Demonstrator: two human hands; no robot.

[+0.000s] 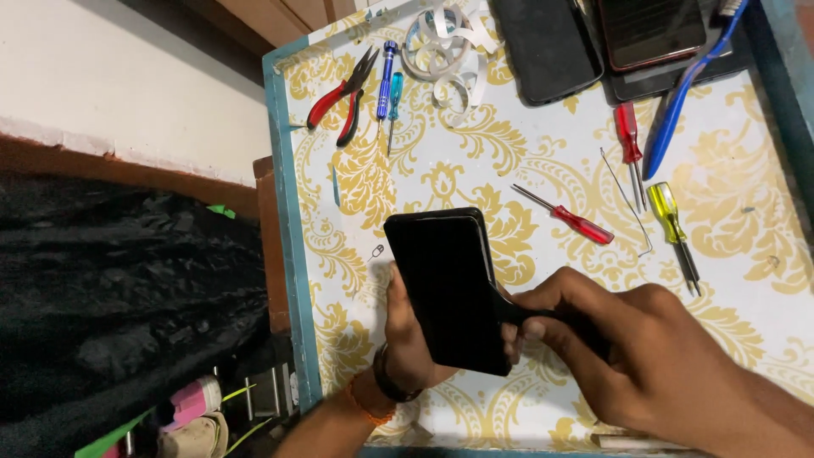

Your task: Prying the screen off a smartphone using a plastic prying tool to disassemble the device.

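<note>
A black smartphone (445, 284) stands tilted above the table, its dark glass towards me. My left hand (405, 339) grips it from behind and below, at its left edge. My right hand (644, 360) pinches the phone's right edge, and a thin dark piece seems to lift away from the phone's body along that side. What exactly sits between the fingers of my right hand is hidden.
The white table (543, 161) with gold floral pattern carries red-handled pliers (342, 96), a blue screwdriver (387, 80), red screwdrivers (570, 218), a yellow screwdriver (671, 222), a blue toothbrush (678, 93), white ribbon cable (445, 51), other phones (547, 47) and a bent wire (626, 199).
</note>
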